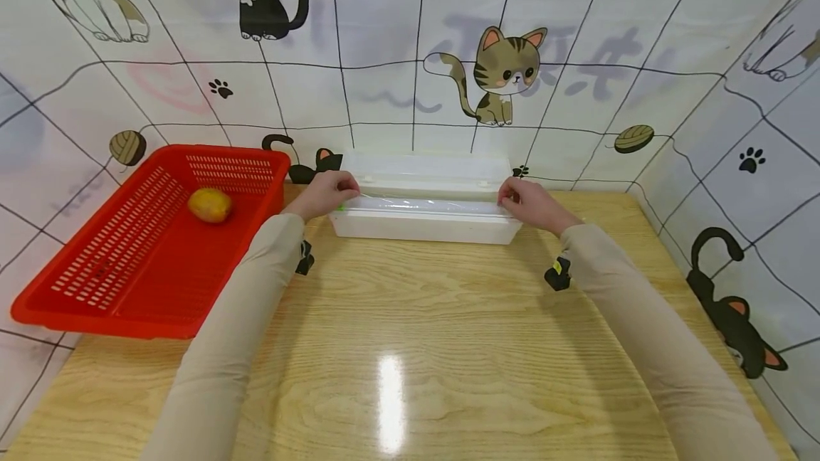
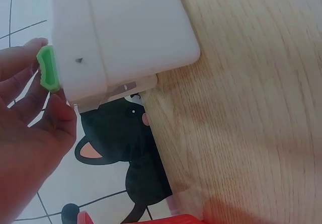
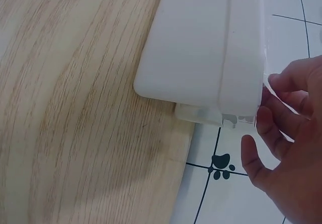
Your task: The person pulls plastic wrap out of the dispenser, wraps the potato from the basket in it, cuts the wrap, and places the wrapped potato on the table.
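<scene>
A long white cling film box (image 1: 426, 228) lies at the back of the table, its white lid (image 1: 429, 168) raised behind it. Clear cling film (image 1: 432, 205) shows as a shiny strip along the box's top. My left hand (image 1: 328, 195) pinches the film at the box's left end. Beside those fingers, in the left wrist view, a green slide cutter (image 2: 49, 69) sits on the box's edge. At the other end my right hand (image 1: 534, 205) pinches the film between thumb and fingers, as the right wrist view shows. The fingertips are partly hidden behind the box in both wrist views.
Left of the box stands a red plastic basket (image 1: 154, 290) with slotted sides, holding a yellow, mango-like fruit (image 1: 209, 205). A cat-patterned cloth (image 1: 384, 91) walls off the back and sides of the wooden table (image 1: 448, 319). Both sleeved forearms reach across the tabletop.
</scene>
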{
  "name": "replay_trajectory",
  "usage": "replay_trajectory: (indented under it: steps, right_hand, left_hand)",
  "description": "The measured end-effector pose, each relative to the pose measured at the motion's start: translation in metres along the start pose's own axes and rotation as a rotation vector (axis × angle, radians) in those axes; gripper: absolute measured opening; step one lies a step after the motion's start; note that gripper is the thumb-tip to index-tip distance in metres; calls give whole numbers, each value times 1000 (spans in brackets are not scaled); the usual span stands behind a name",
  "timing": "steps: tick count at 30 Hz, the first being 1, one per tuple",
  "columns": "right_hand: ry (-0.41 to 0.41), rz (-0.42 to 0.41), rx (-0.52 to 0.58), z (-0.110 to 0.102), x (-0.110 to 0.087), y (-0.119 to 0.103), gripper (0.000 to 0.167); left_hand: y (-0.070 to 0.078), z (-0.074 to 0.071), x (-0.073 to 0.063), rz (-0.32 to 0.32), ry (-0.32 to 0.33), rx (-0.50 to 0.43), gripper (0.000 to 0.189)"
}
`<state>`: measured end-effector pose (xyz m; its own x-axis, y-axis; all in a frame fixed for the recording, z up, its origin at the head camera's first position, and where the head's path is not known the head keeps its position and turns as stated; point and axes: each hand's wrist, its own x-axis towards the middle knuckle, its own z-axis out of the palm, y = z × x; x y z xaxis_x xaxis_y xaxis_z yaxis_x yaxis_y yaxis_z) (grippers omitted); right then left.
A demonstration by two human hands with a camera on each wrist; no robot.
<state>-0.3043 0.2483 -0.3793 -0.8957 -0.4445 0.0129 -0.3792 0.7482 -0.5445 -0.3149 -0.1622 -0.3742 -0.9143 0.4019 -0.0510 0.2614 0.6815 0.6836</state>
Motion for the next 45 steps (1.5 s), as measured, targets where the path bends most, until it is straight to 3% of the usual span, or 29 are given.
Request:
replay_trajectory:
  steps: [7,16,23,29,33,37,42,45]
  right_hand:
    - [-6,50,-21,5,4,-4,30]
    - [-12,9,-195,6,6,-6,15]
    - [31,-44,-195,-5,1,-6,15]
    - [30,-13,-140,-6,-2,-6,23]
    - [43,21,-195,5,3,-9,33]
    - [53,32,-233,11,7,-13,23]
    - [-6,-37,-308,-1,9,-16,12]
    - [-13,-90,-410,-11,9,-19,11]
  left_hand:
    - [1,2,0,-4,9,-21,12]
    - [-1,5,3,18,21,-24,12]
    - [0,3,3,11,36,-25,11]
    - [0,2,2,-4,36,-22,12]
    - [-1,2,2,-12,36,-29,12]
    - [0,5,3,-13,31,-47,13]
    - [-1,5,3,-14,40,-35,12]
    - [1,2,0,3,57,-16,11]
